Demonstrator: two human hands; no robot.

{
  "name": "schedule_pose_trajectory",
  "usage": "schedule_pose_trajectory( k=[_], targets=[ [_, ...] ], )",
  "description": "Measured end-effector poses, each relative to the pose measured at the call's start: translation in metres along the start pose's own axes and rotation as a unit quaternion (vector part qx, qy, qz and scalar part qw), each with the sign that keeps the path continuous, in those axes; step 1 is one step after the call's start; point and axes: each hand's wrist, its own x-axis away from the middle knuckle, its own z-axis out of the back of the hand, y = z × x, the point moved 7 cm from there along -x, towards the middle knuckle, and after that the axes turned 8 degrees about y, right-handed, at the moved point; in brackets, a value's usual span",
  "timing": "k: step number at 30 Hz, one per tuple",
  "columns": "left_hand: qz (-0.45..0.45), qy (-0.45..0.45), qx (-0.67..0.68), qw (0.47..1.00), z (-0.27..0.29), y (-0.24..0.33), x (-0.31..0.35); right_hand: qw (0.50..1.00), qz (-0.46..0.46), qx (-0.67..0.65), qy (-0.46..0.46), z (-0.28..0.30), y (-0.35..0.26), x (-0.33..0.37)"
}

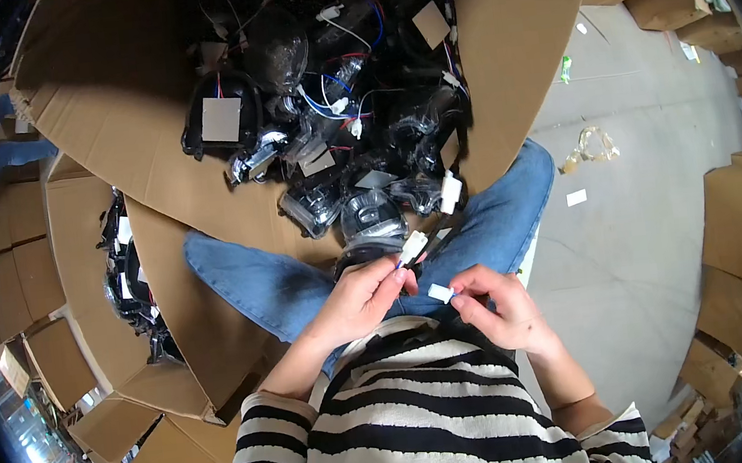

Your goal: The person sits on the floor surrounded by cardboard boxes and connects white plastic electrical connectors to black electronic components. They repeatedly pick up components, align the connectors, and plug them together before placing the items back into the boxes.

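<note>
**Hands**
- Your left hand (356, 301): fingers pinched on a white plug (412, 247), thumb and forefinger at its lower end. The plug tilts up and to the right, just over your lap, in front of the lamp unit.
- Your right hand (501, 308): fingertips closed on a small white connector (441, 293), held just below and right of the plug. The two parts are near each other but not touching. A thin blue and dark wire (408, 273) runs between the two hands.

**Held work**
- Lamp unit (368, 223): black housing with a clear round lens, resting between your knees, just above the left hand. The plug's lead seems to run back to it; the join is hidden.

**Around you**
- Box (131, 103): large open cardboard carton in front of you, flaps spread wide.
- Pile (330, 100): many black lamp units inside the box, tangled with red, blue and white wires and white plugs, some with square grey pads.
- Second box (76, 262): to your left, open, with more black parts (128, 284) in it.
- Jeans (259, 284): blue, both legs stretched toward the box.
- Shirt (427, 415): black and white stripes, at the lower edge.
- Floor (642, 140): grey concrete to your right, with scraps of plastic and paper.
- Cartons (733, 239): flattened and stacked along the right rim.
</note>
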Motion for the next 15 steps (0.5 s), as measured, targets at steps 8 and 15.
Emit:
schedule_pose_trajectory(
  k=[8,15],
  targets=[
    [-0.205,0.051,-0.168,0.963,0.004,0.021,0.004,0.989,0.124,0.067,0.047,0.009,-0.03,-0.011],
    [-0.227,-0.08,-0.137,0.961,0.001,0.013,-0.001,0.962,0.216,0.148,0.078,0.027,-0.057,-0.008]
  ],
)
